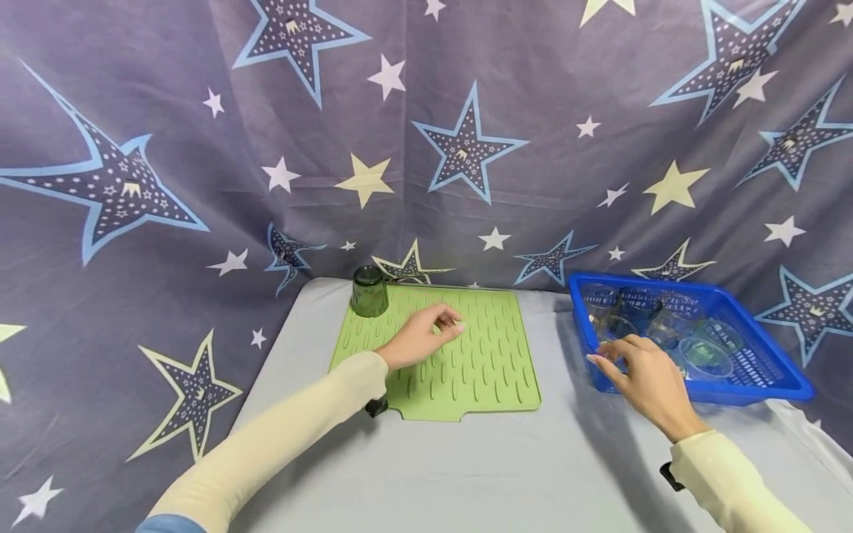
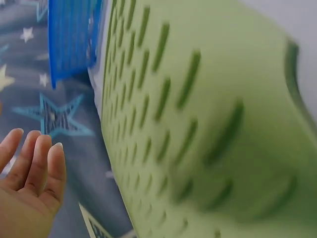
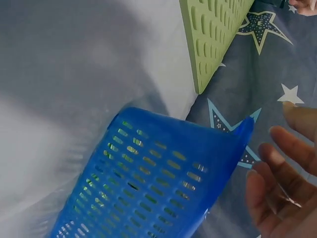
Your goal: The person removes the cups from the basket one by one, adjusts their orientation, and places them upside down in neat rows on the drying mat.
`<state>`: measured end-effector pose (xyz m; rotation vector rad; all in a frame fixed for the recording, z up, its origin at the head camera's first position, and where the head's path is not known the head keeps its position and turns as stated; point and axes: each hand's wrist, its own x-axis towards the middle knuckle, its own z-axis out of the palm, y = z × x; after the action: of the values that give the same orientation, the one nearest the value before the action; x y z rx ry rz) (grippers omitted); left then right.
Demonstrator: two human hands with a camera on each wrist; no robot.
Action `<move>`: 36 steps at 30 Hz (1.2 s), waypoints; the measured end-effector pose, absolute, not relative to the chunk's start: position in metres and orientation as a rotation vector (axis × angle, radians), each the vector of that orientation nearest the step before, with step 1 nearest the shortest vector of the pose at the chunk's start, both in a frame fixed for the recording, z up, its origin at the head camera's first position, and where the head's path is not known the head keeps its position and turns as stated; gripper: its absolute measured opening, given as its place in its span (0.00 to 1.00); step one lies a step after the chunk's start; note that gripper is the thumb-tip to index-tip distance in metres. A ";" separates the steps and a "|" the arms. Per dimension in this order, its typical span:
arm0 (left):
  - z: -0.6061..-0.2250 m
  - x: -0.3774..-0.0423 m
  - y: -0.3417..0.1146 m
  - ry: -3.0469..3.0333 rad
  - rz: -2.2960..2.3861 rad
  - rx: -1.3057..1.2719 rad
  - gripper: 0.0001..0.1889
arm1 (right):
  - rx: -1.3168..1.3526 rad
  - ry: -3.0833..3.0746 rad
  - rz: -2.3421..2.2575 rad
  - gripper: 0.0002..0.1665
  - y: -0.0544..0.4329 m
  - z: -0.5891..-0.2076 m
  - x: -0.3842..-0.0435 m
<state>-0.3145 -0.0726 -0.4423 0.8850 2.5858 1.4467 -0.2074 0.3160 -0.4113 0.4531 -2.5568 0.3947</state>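
Note:
In the head view my left hand (image 1: 421, 337) hovers over a green ribbed drying mat (image 1: 480, 348), its fingers loosely bent with nothing between them. The left wrist view shows those relaxed fingers (image 2: 37, 166) too. A dark green glass (image 1: 369, 292) stands at the mat's far left corner. My right hand (image 1: 643, 377) is above the near left rim of a blue plastic basket (image 1: 753, 392). Loosely curved fingers of this hand appear in the right wrist view beside the basket's slotted wall (image 3: 163, 148), holding nothing. Several clear glasses (image 1: 706, 359) lie in the basket.
A pale cloth covers the table (image 1: 453, 474) under the mat and basket. Behind and to the left hangs a grey-purple curtain (image 1: 533, 185) with stars, close to the table's back edge. Space separates mat and basket.

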 end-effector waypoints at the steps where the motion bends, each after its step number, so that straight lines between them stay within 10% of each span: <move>1: -0.442 -0.311 -0.068 2.570 1.443 0.892 0.17 | 0.455 -2.550 0.385 0.10 0.317 -0.411 -0.208; 36: -0.447 -0.249 0.028 2.324 1.370 1.161 0.11 | 0.001 -2.788 0.345 0.19 0.450 -0.404 -0.214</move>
<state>-0.2485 0.0280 -0.4472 1.1609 2.3243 1.3702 -0.2137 0.4495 -0.4036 0.0007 -2.7877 0.3450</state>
